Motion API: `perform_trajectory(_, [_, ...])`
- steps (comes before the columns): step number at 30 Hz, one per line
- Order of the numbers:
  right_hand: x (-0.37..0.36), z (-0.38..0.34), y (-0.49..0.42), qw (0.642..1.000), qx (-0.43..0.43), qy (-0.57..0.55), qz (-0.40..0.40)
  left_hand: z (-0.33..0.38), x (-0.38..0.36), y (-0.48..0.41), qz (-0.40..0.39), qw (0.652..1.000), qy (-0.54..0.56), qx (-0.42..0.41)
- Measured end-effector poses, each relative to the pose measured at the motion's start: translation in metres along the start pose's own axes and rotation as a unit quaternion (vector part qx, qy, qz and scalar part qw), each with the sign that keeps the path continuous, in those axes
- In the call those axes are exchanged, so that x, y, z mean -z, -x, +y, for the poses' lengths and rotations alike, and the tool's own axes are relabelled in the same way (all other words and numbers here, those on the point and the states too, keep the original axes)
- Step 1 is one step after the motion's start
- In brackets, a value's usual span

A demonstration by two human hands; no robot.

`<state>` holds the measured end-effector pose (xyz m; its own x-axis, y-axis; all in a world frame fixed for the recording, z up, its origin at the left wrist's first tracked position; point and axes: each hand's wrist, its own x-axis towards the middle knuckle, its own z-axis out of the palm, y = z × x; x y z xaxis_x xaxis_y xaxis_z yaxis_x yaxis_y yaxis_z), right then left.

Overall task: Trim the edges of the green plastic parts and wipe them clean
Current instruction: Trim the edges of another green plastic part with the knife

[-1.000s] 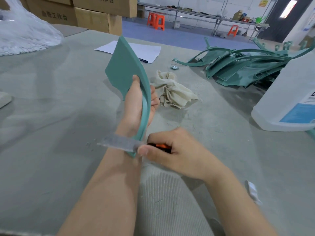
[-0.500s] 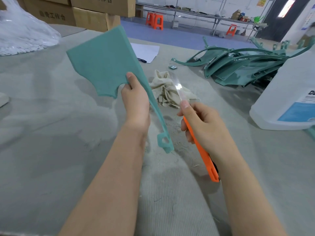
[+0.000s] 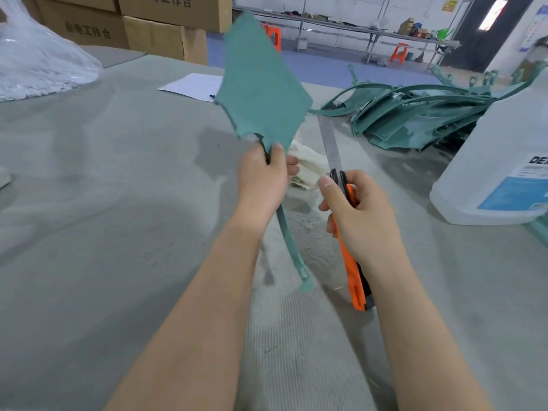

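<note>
My left hand (image 3: 264, 179) grips a green plastic part (image 3: 261, 90) where its wide flat panel narrows, and holds it upright above the table. The part's thin curved arm runs down past my wrist to a small tab near the table. My right hand (image 3: 358, 215) holds an orange utility knife (image 3: 350, 262), its long blade pointing up and away, just right of the part and apart from it. A crumpled cream cloth (image 3: 308, 164) lies on the table behind both hands, partly hidden by them.
A pile of green plastic parts (image 3: 421, 120) lies at the back right. A large white jug (image 3: 501, 161) stands at the right edge. A paper sheet (image 3: 192, 86), a clear plastic bag (image 3: 38, 60) and cardboard boxes (image 3: 154, 31) sit at the back left. Shavings litter the grey table (image 3: 89, 203).
My left hand has turned the green part and raised its panel more upright. My right hand took the knife off the part's lower end and now holds it blade-up beside the part.
</note>
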<state>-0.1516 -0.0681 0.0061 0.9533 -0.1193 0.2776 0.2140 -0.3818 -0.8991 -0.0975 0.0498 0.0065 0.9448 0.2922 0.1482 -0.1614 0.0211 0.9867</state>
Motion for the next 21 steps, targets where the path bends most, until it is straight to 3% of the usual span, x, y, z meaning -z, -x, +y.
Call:
perform_trajectory(9, [-0.002, 0.000, -0.001, 0.999, 0.018, 0.003, 0.033, -0.004, 0.002, 0.002, -0.016, 0.990, -0.131, -0.053])
perform_trajectory(16, [0.009, -0.008, -0.024, 0.991, -0.034, -0.108, 0.069, -0.006, 0.010, 0.000, 0.013, 0.965, -0.253, -0.066])
perform_trajectory(21, [0.026, 0.004, -0.049, 0.980, -0.063, -0.129, 0.136, -0.005, 0.012, 0.002, -0.051, 0.934, -0.338, -0.103])
